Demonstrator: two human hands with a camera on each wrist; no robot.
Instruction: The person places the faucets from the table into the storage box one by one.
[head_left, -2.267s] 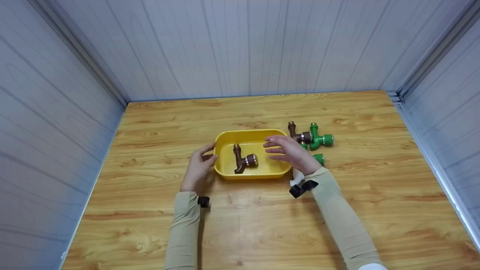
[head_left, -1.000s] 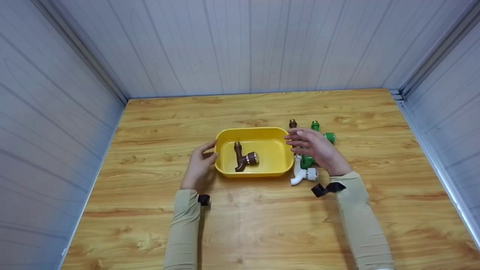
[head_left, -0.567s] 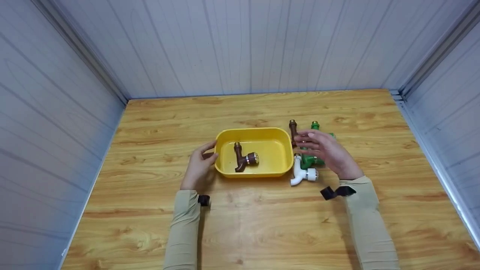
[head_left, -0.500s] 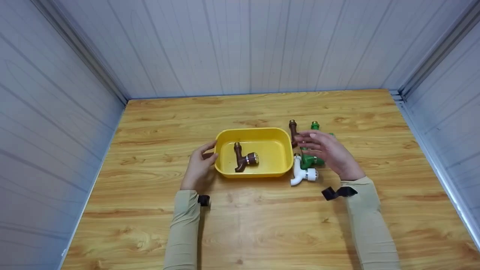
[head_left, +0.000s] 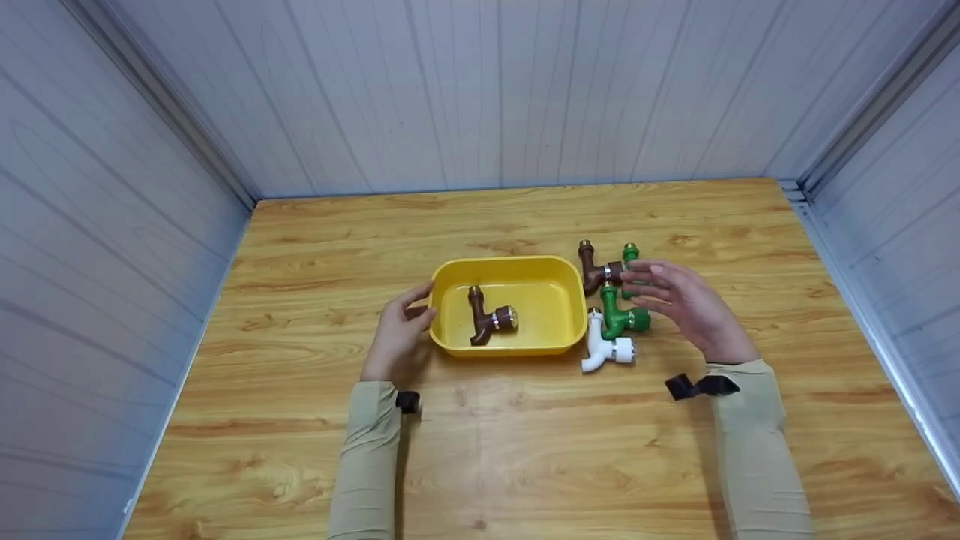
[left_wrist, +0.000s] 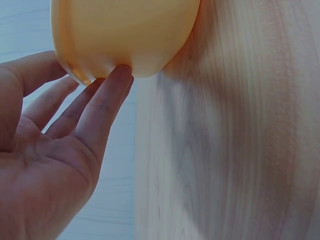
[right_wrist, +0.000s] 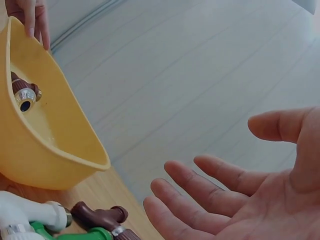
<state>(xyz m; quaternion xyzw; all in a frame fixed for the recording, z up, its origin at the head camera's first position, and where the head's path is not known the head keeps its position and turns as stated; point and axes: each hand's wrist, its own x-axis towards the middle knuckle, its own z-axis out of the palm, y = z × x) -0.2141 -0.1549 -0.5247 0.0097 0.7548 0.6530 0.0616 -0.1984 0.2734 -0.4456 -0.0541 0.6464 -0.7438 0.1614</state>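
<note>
A yellow plastic basin [head_left: 544,304] stands mid-table, with one brown tap [head_left: 484,324] lying inside it. My left hand [head_left: 396,334] touches the basin's left end. In the left wrist view its fairly straight fingers [left_wrist: 107,100] rest against the outer wall near the rim. My right hand [head_left: 697,311] holds nothing, its fingers spread loosely beside a group of taps. The group has a white tap [head_left: 598,349], a green tap [head_left: 616,315], another brown tap [head_left: 590,271] and a second green tap [head_left: 630,252], partly hidden behind my right fingers.
Everything rests on a wood-grain table [head_left: 480,465]. Pale panel walls [head_left: 465,90] stand at the back and on both sides. Right of the basin, the taps lie close together near its end wall.
My right hand has moved right, from over the basin to beyond the taps, uncovering most of them. The left hand, the basin and the tap in it have stayed put.
</note>
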